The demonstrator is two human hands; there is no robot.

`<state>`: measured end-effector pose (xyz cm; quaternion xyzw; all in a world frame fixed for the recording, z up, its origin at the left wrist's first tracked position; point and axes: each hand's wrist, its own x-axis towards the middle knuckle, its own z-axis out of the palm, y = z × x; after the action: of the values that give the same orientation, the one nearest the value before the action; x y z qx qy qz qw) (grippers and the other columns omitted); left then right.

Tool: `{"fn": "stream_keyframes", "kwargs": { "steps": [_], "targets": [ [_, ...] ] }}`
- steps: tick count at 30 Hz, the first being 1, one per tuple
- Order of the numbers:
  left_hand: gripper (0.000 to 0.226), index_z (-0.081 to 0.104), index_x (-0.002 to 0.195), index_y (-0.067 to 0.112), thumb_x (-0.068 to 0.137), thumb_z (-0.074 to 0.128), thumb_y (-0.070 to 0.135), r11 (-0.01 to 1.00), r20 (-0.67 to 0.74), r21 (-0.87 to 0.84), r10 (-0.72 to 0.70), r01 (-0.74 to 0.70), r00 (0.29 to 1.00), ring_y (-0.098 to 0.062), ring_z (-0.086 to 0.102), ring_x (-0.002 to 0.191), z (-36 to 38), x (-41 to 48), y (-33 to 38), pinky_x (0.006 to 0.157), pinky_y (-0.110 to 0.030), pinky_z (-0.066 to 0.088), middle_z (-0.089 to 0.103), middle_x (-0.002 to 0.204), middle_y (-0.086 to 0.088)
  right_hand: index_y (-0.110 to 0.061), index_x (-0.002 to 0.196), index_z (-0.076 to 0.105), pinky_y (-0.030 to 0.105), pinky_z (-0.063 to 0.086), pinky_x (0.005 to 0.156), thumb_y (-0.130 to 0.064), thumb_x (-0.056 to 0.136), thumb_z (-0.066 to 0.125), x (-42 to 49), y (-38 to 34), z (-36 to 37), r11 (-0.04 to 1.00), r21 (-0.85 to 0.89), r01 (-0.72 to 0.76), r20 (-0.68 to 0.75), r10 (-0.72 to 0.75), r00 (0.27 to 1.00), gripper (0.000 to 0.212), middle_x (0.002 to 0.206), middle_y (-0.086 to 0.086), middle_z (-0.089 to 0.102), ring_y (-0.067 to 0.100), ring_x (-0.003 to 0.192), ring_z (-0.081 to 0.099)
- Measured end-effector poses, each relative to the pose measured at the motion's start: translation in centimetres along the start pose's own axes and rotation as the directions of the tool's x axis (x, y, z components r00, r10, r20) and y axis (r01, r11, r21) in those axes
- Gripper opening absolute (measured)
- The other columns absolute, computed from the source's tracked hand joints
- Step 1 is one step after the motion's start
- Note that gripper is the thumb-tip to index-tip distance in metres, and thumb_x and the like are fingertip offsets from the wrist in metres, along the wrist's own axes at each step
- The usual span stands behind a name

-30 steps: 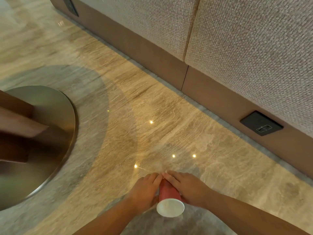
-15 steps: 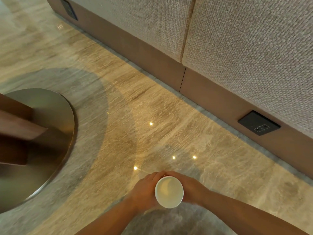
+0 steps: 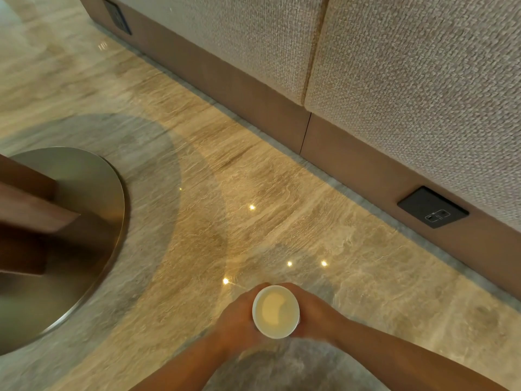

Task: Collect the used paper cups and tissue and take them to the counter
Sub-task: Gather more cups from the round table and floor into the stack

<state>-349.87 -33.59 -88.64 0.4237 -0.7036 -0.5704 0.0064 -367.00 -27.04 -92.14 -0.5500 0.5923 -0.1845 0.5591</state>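
Now, paper cup (image 3: 275, 311): it stands upright between your two hands, low in the view, with its open mouth facing up at you. The inside is white with a patch of light. You cannot tell whether its base touches the floor.
Left hand (image 3: 236, 314): you have it curled round the cup's left side, touching the wall.
Right hand (image 3: 315, 310): it wraps the cup's right side in the same way.
Fingers (image 3: 291, 288): those of both hands curve round the far side of the cup and hold it. Their tips are mostly hidden by the rim.
Floor (image 3: 211, 179): polished beige stone with small bright light spots just beyond your hands.
Table base (image 3: 93, 187): a round metal disc well to the left, carrying a dark wooden post (image 3: 28, 210).
Wall (image 3: 423, 80): woven fabric panels above a brown skirting.
Socket (image 3: 432, 207): a dark plate in the skirting on the right.
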Motion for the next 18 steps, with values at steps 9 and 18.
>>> {"fn": "stream_keyframes", "kwargs": {
  "steps": [9, 18],
  "targets": [
    [0.062, 0.051, 0.104, 0.062, 0.055, 0.084, 0.042, 0.994, -0.085, -0.106, -0.020, 0.011, 0.996, 0.013, 0.054, 0.104, -1.5, 0.5, 1.2, 0.081, -0.007, 0.045, 0.059, 0.109, 0.035, -0.033, 0.130, 0.042, -0.006, 0.033, 0.075, -0.036, 0.063, 0.075, 0.6, -3.3, -2.0, 0.996, 0.053, -0.078, -0.072, 0.081, 0.994, 0.075, 0.115, -0.023, 0.047, -0.019, 0.093, 0.045],
    [0.062, 0.052, 0.108, 0.053, 0.062, 0.084, 0.027, 0.998, -0.168, -0.053, 0.012, -0.021, 0.986, 0.028, 0.047, 0.096, -7.5, -1.5, 10.9, 0.073, 0.007, 0.034, 0.054, 0.104, 0.038, -0.041, 0.110, 0.051, -0.005, 0.036, 0.074, -0.011, 0.064, 0.082, -2.3, -13.7, -8.5, 0.995, 0.102, 0.013, -0.176, 0.005, 0.984, 0.062, 0.110, -0.023, 0.050, -0.023, 0.094, 0.049]
  ]
}}
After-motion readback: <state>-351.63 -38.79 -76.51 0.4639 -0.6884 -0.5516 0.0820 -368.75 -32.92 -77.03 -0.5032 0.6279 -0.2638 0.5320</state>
